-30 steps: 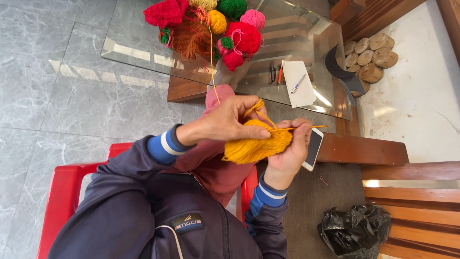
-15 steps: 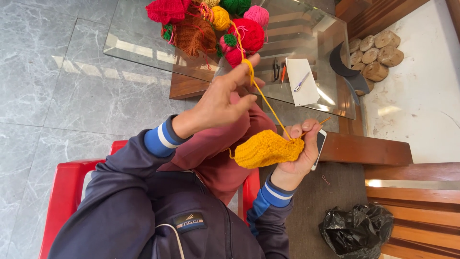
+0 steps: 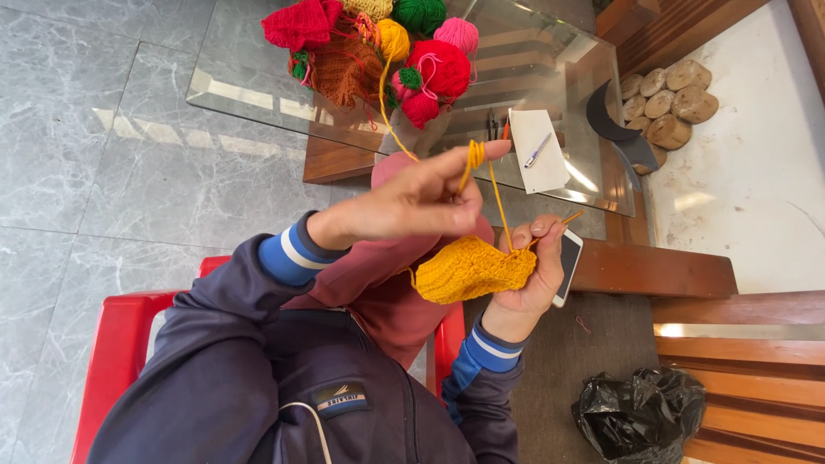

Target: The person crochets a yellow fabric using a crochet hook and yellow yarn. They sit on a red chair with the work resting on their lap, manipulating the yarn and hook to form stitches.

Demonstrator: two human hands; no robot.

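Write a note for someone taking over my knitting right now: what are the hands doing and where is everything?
Left hand: raised, yellow yarn looped round its forefinger.
Right hand: holds the yellow knitted piece and an orange stick, probably the hook; a phone lies under it.
The yarn runs up to the yarn balls on the glass table.
Done: a small ribbed patch. Left: hard to judge; yarn still attached.

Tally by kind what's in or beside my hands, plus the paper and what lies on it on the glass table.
orange crochet piece: 1
orange yarn strand: 1
crochet hook: 1
phone: 1
white paper sheet: 1
pen: 1
Total: 6
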